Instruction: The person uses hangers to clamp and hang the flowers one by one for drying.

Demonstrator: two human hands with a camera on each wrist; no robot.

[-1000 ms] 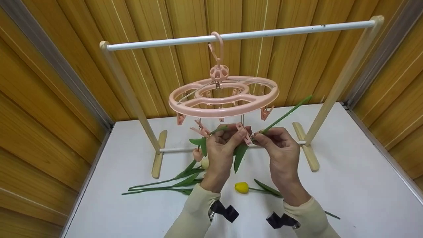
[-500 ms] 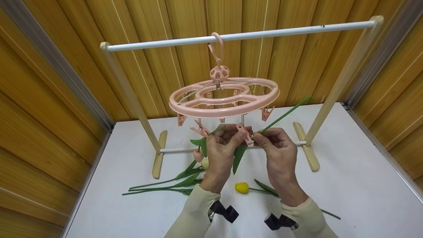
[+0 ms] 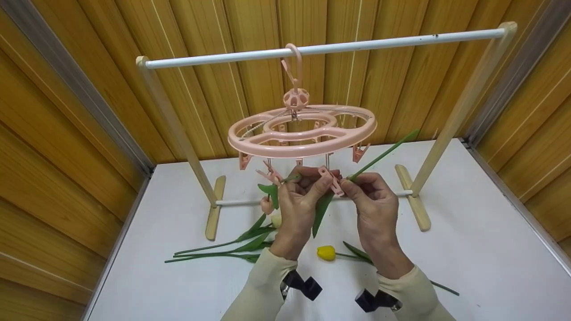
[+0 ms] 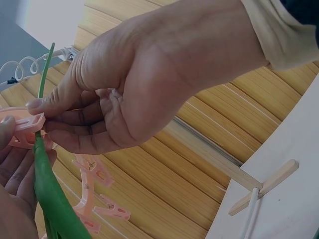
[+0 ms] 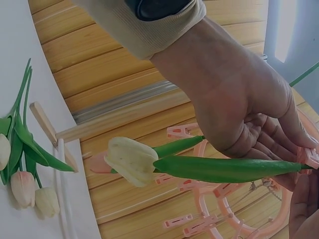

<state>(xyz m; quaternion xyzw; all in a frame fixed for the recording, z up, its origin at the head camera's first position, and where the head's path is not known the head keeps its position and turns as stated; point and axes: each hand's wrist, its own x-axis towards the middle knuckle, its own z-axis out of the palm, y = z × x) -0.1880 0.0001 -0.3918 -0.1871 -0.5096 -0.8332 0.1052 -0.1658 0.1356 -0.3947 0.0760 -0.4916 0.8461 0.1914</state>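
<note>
The curled left hand [image 3: 296, 203] pinched a pink clip [image 3: 336, 185]; at its three o'clock, the curled right hand [image 3: 377, 207] pinched a stem [image 3: 383, 155].

A left hand [image 3: 298, 204] screens a white bloom [image 5: 132, 161] from the head camera, while the right sleeve [image 3: 411, 290] covers part of a yellow tulip [image 3: 326, 253]. The right wrist frame crops a pink clip [image 5: 311, 158]; whether it grips the held stem [image 3: 383, 154] is hard to judge. A leaf [image 4: 57, 204] exits the left wrist view's lower edge.
</note>
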